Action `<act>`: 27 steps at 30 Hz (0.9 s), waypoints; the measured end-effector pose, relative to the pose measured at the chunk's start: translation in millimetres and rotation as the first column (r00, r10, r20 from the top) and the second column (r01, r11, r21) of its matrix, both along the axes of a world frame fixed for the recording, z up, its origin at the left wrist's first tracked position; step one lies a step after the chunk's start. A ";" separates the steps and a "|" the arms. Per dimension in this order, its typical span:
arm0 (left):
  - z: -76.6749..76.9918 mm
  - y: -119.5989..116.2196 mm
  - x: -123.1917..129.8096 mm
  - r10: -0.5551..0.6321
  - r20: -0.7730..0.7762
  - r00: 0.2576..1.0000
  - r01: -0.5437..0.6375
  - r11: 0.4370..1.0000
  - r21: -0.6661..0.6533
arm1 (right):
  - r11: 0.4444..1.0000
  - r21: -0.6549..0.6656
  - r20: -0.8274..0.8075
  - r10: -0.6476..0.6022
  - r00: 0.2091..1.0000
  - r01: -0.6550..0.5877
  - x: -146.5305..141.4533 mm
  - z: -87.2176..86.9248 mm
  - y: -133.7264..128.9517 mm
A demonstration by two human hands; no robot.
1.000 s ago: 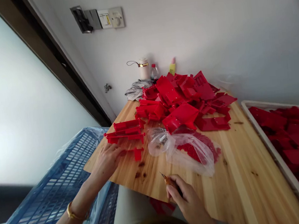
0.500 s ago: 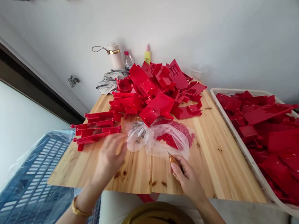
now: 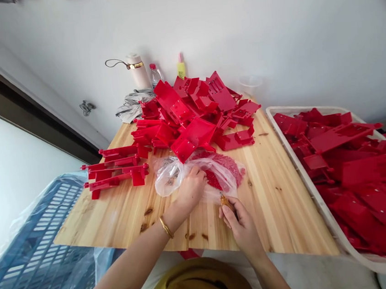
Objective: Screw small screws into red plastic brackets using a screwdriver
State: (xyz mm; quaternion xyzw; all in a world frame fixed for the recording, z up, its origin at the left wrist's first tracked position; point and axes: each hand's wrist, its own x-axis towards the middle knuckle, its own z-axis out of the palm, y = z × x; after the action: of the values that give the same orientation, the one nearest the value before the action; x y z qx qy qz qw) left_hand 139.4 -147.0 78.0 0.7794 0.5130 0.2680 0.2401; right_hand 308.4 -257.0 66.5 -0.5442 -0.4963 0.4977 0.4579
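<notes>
My left hand point(image 3: 193, 188) rests over a clear plastic bag point(image 3: 230, 191), its fingers curled down at the edge of a heap of small red pieces point(image 3: 218, 174). What its fingertips pinch, if anything, is hidden. Just left of it, small dark metal bits, perhaps screws point(image 3: 173, 176), lie in another clear bag point(image 3: 163, 186). My right hand point(image 3: 242, 224) is closed around the amber handle of a short screwdriver point(image 3: 225, 201), its metal tip pointing up and away from me near the bag's front edge.
Red plastic panels point(image 3: 197, 135) are piled at the back of the wooden table point(image 3: 282, 208); several red pieces point(image 3: 116, 171) stand in a row at left. A white tub point(image 3: 321, 214) full of red parts is on the right, a blue crate point(image 3: 43, 233) on the left. A flask point(image 3: 138, 72) stands behind.
My left hand has moved right, from beside the row of red pieces to the bag of small red pieces. My right hand keeps the screwdriver in nearly the same place. The view has shifted slightly.
</notes>
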 end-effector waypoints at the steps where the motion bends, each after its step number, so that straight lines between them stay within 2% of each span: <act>1: 1.9 -3.5 -0.7 0.028 0.080 0.996 -0.028 1.000 0.006 | 1.000 0.009 0.020 0.003 1.000 -0.003 0.7 2.0 0.6; 3: 6.0 -12.7 -1.7 0.095 0.262 0.960 -0.088 0.995 -0.038 | 0.999 0.038 0.078 0.013 0.997 -0.016 1.8 8.0 2.2; 5: 10.2 -23.4 -2.4 0.192 0.471 0.861 -0.095 0.970 -0.222 | 0.996 0.080 0.161 0.022 0.987 -0.035 1.6 15.1 4.0; 6: 12.5 -28.9 -2.8 0.260 0.567 0.781 -0.066 0.938 -0.340 | 0.993 0.104 0.204 0.024 0.979 -0.046 0.7 18.5 5.0; 8: 17.5 -39.2 -4.0 0.404 0.713 0.573 0.042 0.854 -0.518 | 0.986 0.150 0.271 0.028 0.962 -0.070 -2.4 23.7 6.9; 10: 23.1 -47.4 -5.5 0.476 0.771 0.424 0.105 0.819 -0.563 | 0.979 0.181 0.307 0.036 0.951 -0.095 -6.8 26.7 8.6; 12: 28.3 -53.2 -7.2 0.500 0.793 0.348 0.119 0.815 -0.567 | 0.972 0.203 0.333 0.046 0.942 -0.120 -11.2 27.9 9.7; 17: 32.6 -60.2 -12.8 0.495 0.814 0.305 0.131 0.825 -0.550 | 0.960 0.235 0.404 0.047 0.914 -0.153 -18.1 28.4 8.6; 27: 26.3 -67.2 -19.3 0.471 0.821 0.324 0.176 0.822 -0.541 | 0.950 0.253 0.455 0.050 0.889 -0.183 -24.0 32.8 4.3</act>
State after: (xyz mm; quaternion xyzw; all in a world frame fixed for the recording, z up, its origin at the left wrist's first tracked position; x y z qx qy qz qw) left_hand 120.0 -214.2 104.3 0.3238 0.4047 0.5298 0.6713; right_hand 284.3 -252.7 99.3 -0.5394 -0.6868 0.3095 0.3764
